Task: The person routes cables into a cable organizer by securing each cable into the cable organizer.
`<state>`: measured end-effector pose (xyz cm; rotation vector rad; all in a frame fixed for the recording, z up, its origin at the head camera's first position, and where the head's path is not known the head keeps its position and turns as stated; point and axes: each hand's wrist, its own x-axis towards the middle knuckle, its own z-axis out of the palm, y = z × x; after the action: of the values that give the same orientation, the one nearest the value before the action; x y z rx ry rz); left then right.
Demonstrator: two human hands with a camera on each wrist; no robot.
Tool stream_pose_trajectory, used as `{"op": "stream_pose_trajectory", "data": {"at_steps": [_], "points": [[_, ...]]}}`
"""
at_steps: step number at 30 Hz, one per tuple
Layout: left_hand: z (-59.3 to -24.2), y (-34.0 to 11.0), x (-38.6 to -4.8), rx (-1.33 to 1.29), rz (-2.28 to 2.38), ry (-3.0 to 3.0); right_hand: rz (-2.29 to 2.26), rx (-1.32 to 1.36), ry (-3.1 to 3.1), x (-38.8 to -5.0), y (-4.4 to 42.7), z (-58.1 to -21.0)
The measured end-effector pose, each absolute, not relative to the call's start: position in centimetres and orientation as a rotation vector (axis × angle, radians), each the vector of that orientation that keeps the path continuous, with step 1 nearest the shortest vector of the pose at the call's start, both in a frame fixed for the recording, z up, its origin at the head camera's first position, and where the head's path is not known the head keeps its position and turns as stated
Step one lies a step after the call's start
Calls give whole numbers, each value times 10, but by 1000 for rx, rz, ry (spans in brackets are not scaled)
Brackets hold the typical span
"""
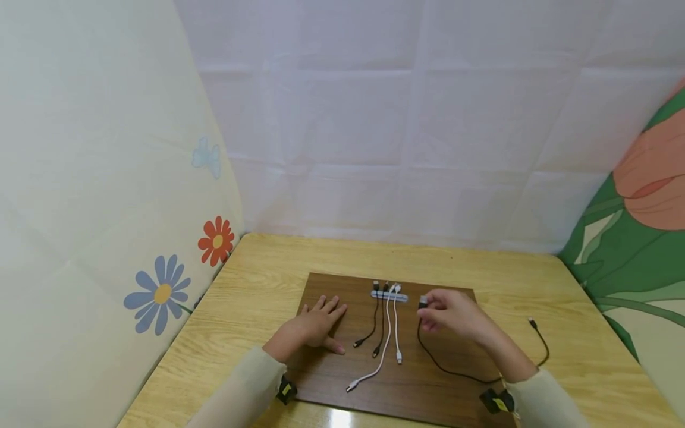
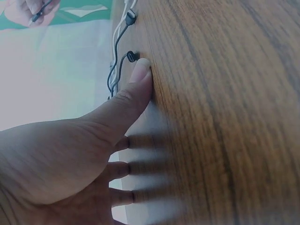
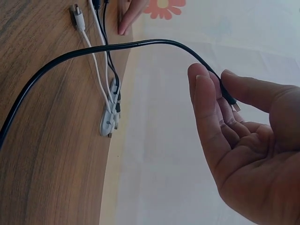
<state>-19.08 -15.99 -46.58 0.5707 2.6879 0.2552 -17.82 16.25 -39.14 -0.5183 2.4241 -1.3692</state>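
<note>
My right hand [image 1: 452, 312] pinches the USB plug end of a black USB cable [image 1: 455, 373] between thumb and fingers, above the right part of a dark wooden board [image 1: 428, 389]. In the right wrist view, the plug's metal tip [image 3: 236, 107] points away from the palm. The cable's other end trails off the board to the right. Spread flat on the board's left part is my left hand [image 1: 316, 327], holding nothing. Between the hands, a grey cable holder [image 1: 404, 298] at the board's far edge carries several black and white cables, their free ends lying toward me.
The board lies on a light wooden table [image 1: 267, 255]. A white cloth [image 1: 374, 148] hangs behind it, with flower-printed cloths at both sides. Near the left hand's thumb lies a black cable's connector [image 1: 357, 343]. A white cable's connector [image 1: 350, 386] points toward the front edge.
</note>
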Motion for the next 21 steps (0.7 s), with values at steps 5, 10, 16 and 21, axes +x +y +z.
{"op": "stream_pose_trajectory", "data": {"at_steps": [5,10,16,21], "points": [[-465,-160,-191,568,270,2682,-1368,-533,2422,-179,161,-391],[-466,-159,-191,578,267,2688,-1384,-525,2407,-179,162,-393],[-466,-159,-191,558,282,2678,-1418,-534,2379,-179,160,-393],[-465,-158,-194,615,323,2729,-1435,-548,2370,-179,156,-390]]}}
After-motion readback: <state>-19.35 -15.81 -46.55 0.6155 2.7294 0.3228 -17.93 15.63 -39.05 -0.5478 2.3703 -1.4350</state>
